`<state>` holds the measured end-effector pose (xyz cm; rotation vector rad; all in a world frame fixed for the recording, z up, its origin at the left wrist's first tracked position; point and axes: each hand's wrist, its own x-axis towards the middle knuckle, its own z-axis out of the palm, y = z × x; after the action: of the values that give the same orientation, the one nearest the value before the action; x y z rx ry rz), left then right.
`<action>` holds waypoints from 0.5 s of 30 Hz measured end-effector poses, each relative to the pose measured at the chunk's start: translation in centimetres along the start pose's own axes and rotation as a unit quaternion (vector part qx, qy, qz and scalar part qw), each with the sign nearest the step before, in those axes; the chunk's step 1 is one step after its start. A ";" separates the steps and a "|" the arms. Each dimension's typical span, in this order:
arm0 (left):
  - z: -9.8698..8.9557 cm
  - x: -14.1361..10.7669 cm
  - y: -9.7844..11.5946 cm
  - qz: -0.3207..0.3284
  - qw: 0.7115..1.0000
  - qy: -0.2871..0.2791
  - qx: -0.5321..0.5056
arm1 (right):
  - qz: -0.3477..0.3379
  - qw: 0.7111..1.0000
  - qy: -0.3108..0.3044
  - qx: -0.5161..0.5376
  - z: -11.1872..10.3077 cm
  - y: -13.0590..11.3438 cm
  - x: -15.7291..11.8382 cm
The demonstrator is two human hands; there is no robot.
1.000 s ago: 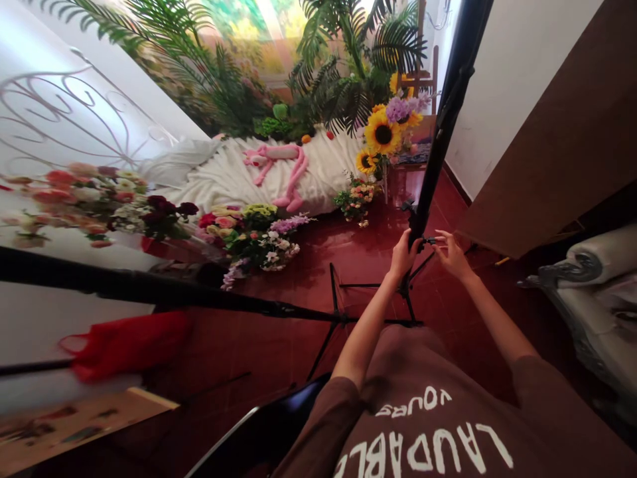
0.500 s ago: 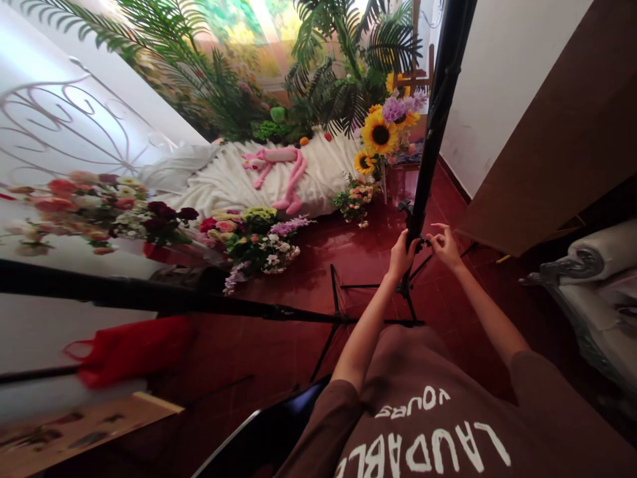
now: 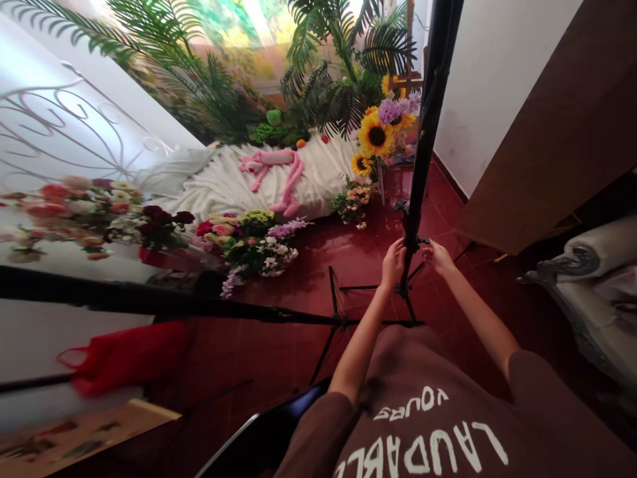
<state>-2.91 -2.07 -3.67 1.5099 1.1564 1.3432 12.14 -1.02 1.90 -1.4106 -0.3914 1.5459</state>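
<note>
A black light stand (image 3: 426, 139) rises in front of me, leaning to the right at its top. My left hand (image 3: 393, 264) is closed loosely against the left side of its pole, with part of the fingers hidden by the pole. On the other side, my right hand (image 3: 438, 257) has its thumb and fingertips pinched at a small black tightening knob (image 3: 423, 240) that sticks out of the pole. Another black clamp knob (image 3: 401, 207) sits a little higher on the pole's left side. Below my hands the stand's legs spread over the floor.
A second black stand (image 3: 149, 297) crosses from the left. Artificial flowers (image 3: 259, 245) and sunflowers (image 3: 374, 135) edge a white cloth (image 3: 199, 189) bearing a pink plush toy (image 3: 279, 159). A red bag (image 3: 129, 355) is at left, a brown board (image 3: 547, 139) and wrapped rolls (image 3: 602, 249) at right.
My left thumb has come off the front of the pole, and that hand has shifted slightly down and left. The raised fingers of my right hand have folded in by the knob.
</note>
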 end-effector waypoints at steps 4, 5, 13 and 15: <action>-5.0 -7.1 -4.9 -0.112 0.992 0.025 0.053 | 0.030 0.999 -0.023 -0.033 -0.8 3.6 -0.4; -6.9 -9.2 -6.3 -0.147 0.985 0.049 0.071 | 0.039 0.998 -0.030 -0.045 -1.0 4.5 -0.6; -25.9 -20.6 -9.0 -0.316 0.848 0.387 0.175 | 0.079 0.981 -0.118 -0.129 1.0 9.4 -2.1; -29.0 -20.4 -6.7 -0.252 0.841 0.450 0.163 | 0.090 0.974 -0.141 -0.155 2.4 10.4 -2.3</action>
<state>-32.95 -20.29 -11.91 0.6038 2.2750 1.5399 5.23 -7.03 -4.09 -1.4954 -0.7203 1.9055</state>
